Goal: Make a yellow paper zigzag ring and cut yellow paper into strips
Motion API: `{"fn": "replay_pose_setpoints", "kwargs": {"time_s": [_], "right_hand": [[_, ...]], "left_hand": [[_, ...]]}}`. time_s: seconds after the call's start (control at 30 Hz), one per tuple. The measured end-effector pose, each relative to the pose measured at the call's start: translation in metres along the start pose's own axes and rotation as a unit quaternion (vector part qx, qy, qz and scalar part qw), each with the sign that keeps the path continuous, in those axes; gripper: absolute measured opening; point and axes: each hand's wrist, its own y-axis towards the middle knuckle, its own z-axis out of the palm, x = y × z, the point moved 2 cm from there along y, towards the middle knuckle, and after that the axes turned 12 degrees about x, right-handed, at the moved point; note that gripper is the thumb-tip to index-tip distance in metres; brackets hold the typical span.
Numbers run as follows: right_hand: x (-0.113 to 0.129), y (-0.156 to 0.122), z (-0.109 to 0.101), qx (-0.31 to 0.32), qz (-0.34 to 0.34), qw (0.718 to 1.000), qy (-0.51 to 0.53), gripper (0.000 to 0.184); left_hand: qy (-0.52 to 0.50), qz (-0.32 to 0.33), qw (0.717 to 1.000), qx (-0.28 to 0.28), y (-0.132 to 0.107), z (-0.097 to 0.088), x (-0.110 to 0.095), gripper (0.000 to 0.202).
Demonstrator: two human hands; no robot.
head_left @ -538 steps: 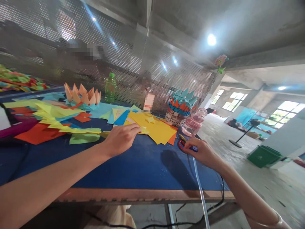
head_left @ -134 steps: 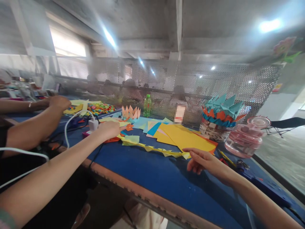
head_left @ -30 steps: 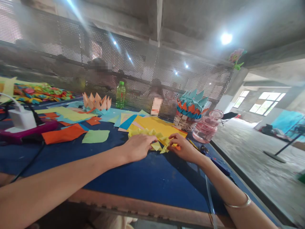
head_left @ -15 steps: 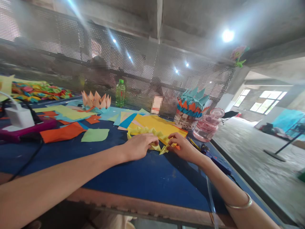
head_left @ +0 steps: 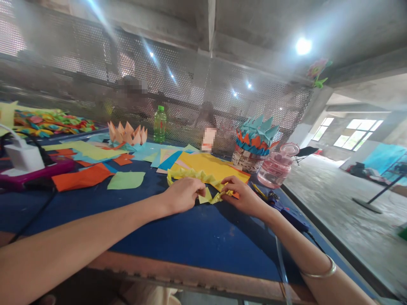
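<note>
A chain of folded yellow paper [head_left: 190, 173] curves into a ring on the blue table, in front of both hands. Thumb and fingers of my left hand [head_left: 183, 195] are closed on the left end of this chain, where a flat yellow piece shows beside the fingertips. My right hand [head_left: 243, 195] pinches the right end, its fingers bent round the folds. Between the hands the two ends lie close together; whether they are joined I cannot tell. Under the chain's far side rest yellow paper sheets [head_left: 206, 163].
To the right lie a blue glue gun [head_left: 288, 214] with its cord and a pink jar [head_left: 275, 167]. Behind stand a paper-petalled pot [head_left: 251, 156], a green bottle [head_left: 160, 125] and a peach paper crown [head_left: 127, 134]. At left is a purple power strip [head_left: 38, 171] near orange paper [head_left: 82, 177].
My left hand has shifted slightly left. The gap between the chain's two ends has narrowed, and more of the flat yellow piece shows. My right hand has barely moved.
</note>
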Motion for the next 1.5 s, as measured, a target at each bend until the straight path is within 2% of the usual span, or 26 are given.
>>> {"fn": "replay_pose_setpoints", "kwargs": {"time_s": [0.23,0.53,0.73,0.83,0.93,1.13,1.37,1.5], "right_hand": [[0.004,0.002,-0.002,-0.051,0.011,0.999,-0.015,0.007],[0.012,0.001,0.003,-0.043,0.011,0.997,-0.061,0.009],[0.001,0.001,-0.006,-0.059,0.032,0.995,-0.072,0.006],[-0.005,0.000,-0.005,-0.040,0.060,0.994,-0.086,0.004],[-0.005,0.000,0.000,-0.024,0.049,0.995,-0.088,0.004],[0.001,0.001,0.004,-0.027,0.014,0.998,-0.060,0.004],[0.003,0.004,0.007,-0.037,0.012,0.998,-0.053,0.006],[0.004,0.006,0.009,-0.041,0.019,0.998,-0.052,0.007]], "left_hand": [[-0.005,0.003,1.000,-0.026,0.000,0.001,0.002,0.033],[-0.010,0.006,1.000,-0.021,0.000,0.002,0.000,0.029],[-0.008,-0.005,1.000,-0.026,0.000,0.003,0.002,0.025],[-0.004,0.001,0.999,-0.034,0.000,0.001,0.001,0.025],[-0.009,0.004,0.999,-0.043,0.000,-0.001,0.000,0.024],[-0.031,0.041,0.997,-0.055,0.000,0.001,-0.004,0.022],[-0.045,0.099,0.994,-0.030,0.001,0.005,-0.007,0.022],[-0.041,0.104,0.994,-0.017,0.002,0.006,-0.007,0.027]]}}
